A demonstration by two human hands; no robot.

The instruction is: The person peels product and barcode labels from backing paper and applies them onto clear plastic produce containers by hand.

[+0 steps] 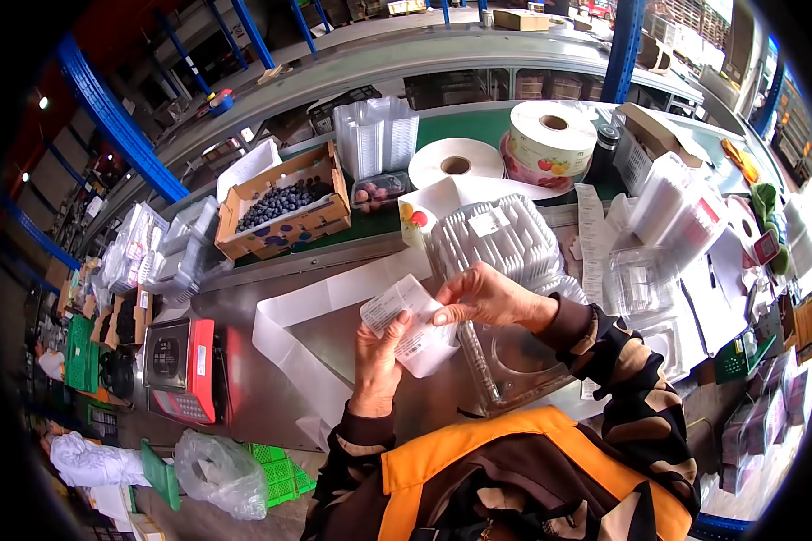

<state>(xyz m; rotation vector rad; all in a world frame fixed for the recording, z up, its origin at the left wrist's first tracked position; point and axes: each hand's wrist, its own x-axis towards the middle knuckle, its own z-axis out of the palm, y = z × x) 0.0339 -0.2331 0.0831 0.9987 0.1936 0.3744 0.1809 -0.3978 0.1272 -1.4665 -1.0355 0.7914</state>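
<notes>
My left hand (381, 361) is closed on a small stack of white printed labels (421, 338), its thumb lying over them. At the upper right edge of the labels, my right hand (489, 298) pinches with thumb and forefinger. A long white paper strip (302, 361) curls across the metal table to the left of my hands. Just beyond my right hand sits a stack of clear plastic clamshell containers (496, 236). Another clear container (514, 361) lies below my right forearm.
A box of blueberries (284, 203), a red scale (180, 370), label rolls (550, 144) and a flat white roll (456, 164) stand around the work area. More clear containers (645, 279) and papers are at the right. A long receipt-like strip (592, 243) hangs right of the clamshells.
</notes>
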